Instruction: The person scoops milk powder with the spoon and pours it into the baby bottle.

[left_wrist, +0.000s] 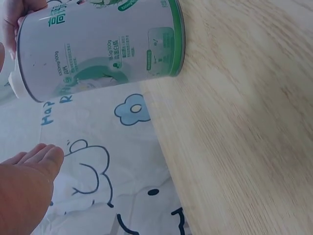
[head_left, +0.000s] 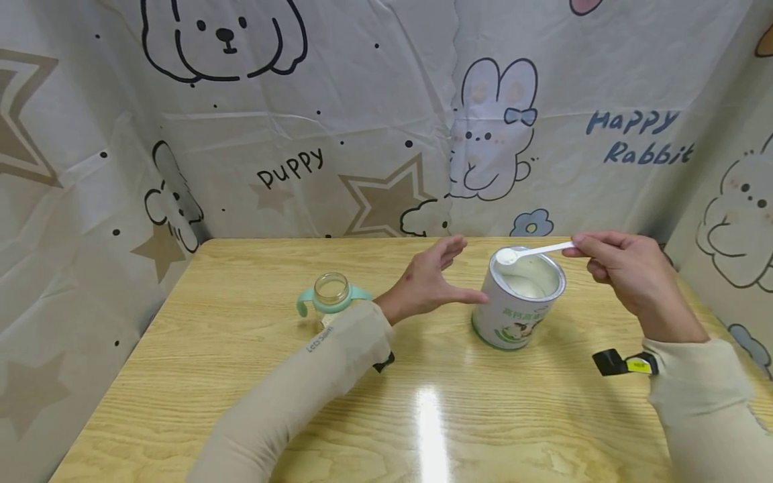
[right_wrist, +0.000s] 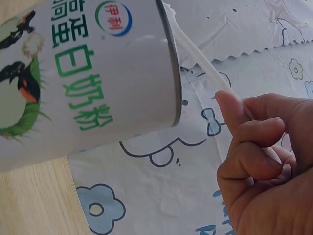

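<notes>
My right hand pinches the handle of a white plastic scoop between thumb and fingers. The scoop's bowl, with white powder in it, hangs over the rim of an open milk powder can. Pale powder shows inside the can, which stands upright on the table. In the right wrist view the scoop handle slants from the can's rim to my fingertips. My left hand is spread beside the can, its thumb near the can's left side and nothing in its grasp. The left wrist view shows that hand apart from the can.
A baby bottle with mint green handles and no lid stands left of the can, partly hidden by my left sleeve. The wooden table ends at a printed cloth backdrop at the back and sides.
</notes>
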`<action>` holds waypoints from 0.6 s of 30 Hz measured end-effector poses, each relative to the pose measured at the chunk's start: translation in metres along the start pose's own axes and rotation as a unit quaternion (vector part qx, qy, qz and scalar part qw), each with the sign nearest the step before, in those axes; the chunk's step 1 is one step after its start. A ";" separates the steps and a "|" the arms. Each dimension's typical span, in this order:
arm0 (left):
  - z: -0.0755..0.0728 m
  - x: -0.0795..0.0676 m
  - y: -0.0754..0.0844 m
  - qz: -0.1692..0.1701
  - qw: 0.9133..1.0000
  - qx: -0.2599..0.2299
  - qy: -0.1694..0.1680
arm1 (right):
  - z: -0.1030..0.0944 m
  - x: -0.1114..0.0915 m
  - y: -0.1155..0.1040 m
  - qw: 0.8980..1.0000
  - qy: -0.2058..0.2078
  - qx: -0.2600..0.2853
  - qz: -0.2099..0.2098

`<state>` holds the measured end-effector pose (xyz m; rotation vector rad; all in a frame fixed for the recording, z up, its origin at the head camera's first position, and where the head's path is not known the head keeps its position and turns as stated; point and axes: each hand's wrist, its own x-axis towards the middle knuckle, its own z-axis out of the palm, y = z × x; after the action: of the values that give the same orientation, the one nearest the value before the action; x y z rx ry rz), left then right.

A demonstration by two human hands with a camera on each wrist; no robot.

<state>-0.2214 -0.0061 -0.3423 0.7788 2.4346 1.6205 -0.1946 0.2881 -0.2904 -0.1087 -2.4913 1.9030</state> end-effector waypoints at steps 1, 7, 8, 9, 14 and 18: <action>-0.001 0.000 0.000 -0.003 1.000 -0.002 0.001 | 0.001 0.000 0.000 1.000 -0.002 0.006 -0.002; -0.005 -0.002 -0.002 -0.011 1.000 -0.001 0.004 | 0.008 0.002 -0.001 0.998 -0.014 0.056 -0.013; -0.006 -0.003 -0.002 -0.010 1.000 -0.001 0.005 | 0.009 0.002 -0.001 0.998 -0.015 0.062 -0.015; -0.007 -0.004 -0.002 -0.010 1.000 -0.001 0.006 | 0.010 0.002 -0.001 0.997 -0.016 0.067 -0.016; -0.013 -0.008 -0.003 -0.013 1.000 -0.006 0.009 | 0.017 0.002 -0.003 0.995 -0.026 0.091 -0.025; -0.019 -0.011 -0.004 -0.010 1.000 -0.007 0.011 | 0.023 0.003 -0.005 0.995 -0.027 0.091 -0.024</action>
<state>-0.2201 -0.0282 -0.3396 0.7368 2.4343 1.6454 -0.1986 0.2646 -0.2921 0.0048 -2.3139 2.1289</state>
